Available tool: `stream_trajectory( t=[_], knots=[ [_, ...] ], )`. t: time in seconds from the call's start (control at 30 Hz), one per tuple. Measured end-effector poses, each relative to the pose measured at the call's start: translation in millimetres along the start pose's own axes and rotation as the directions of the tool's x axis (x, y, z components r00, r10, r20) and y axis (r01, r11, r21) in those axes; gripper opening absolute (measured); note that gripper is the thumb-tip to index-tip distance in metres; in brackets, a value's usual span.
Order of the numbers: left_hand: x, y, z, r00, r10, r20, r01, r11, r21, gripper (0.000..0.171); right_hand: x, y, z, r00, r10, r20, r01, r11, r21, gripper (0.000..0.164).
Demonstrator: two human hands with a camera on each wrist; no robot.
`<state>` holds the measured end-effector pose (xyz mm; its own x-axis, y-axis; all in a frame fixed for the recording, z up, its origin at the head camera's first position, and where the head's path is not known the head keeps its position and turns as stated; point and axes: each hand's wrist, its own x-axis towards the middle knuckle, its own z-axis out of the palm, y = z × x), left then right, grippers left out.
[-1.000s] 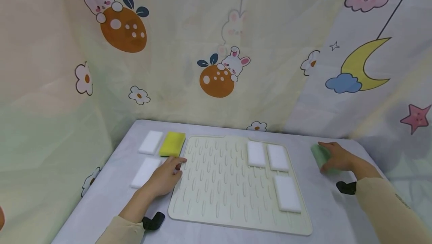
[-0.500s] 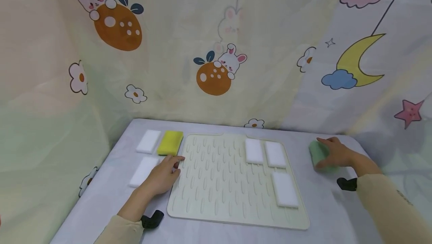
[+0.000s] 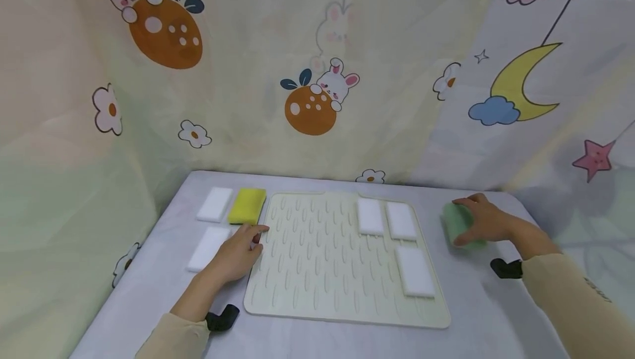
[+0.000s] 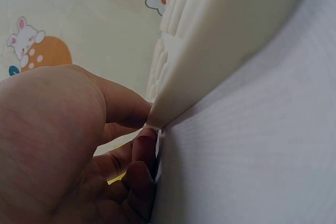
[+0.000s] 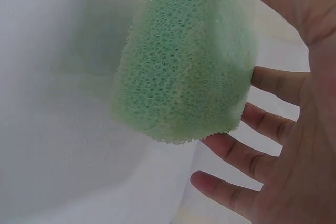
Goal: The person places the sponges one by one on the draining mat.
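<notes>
Gripping one green sponge [image 3: 456,224] between thumb and fingers, the right hand [image 3: 483,220] has that sponge on its left side, toward the mat but apart from it; whether the sponge touches the surface [image 3: 342,342] cannot be told. The left hand [image 3: 235,254] lies with bent fingers at the left edge of one pale ridged mat [image 3: 307,254], fingertips touching that edge; whether they pinch it cannot be told.

Two tan sleeves end at the wrists, and two black pieces [image 3: 223,318] sit below the wrists, one on each arm.

Just beyond the left hand lies one yellow sponge [image 3: 247,205]. Two white sponges are to that hand's left: a near one [image 3: 207,250] just beside it, partly covered, and a far one [image 3: 215,204] next to the yellow.

Between the hands, nearer the right, three more white blocks [image 3: 370,216] rest on the mat: two side by side toward its far edge, and one closer to the person.

Farthest out, beyond both hands, hangs one printed cloth [image 3: 238,89] with two orange fruits and one yellow moon.
</notes>
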<state>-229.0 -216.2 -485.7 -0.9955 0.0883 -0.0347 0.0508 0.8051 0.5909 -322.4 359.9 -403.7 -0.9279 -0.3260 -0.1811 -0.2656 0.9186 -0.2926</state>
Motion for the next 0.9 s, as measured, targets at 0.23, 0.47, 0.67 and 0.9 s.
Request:
stream_trajectory(
  t=[0.23, 0.47, 0.67, 0.9],
  knots=[
    [1.4, -0.3, -1.9, 1.0, 0.009, 0.004, -0.009, 1.0, -0.005, 0.044, -5, -16, 0, 0.999, -0.037, -0.01, 0.036, 0.999, -0.025, 0.115],
    [0.9, -0.3, -1.4, 1.0, 0.015, 0.005, -0.016, 1.0, 0.005, 0.044, -12, -40, -3, 0.999, -0.052, 0.002, 0.052, 0.998, -0.035, 0.118],
    [1.6, 0.5, -0.3, 1.0, 0.023, 0.01, -0.023, 1.0, 0.014, 0.044, -20, -64, -5, 0.996, -0.093, -0.002, 0.093, 0.995, -0.023, 0.117],
    [2.4, 1.4, -1.1, 0.999, 0.032, 0.008, -0.032, 0.999, 0.017, 0.044, -26, -92, -8, 0.992, -0.128, -0.016, 0.127, 0.99, -0.065, 0.117]
  ],
)
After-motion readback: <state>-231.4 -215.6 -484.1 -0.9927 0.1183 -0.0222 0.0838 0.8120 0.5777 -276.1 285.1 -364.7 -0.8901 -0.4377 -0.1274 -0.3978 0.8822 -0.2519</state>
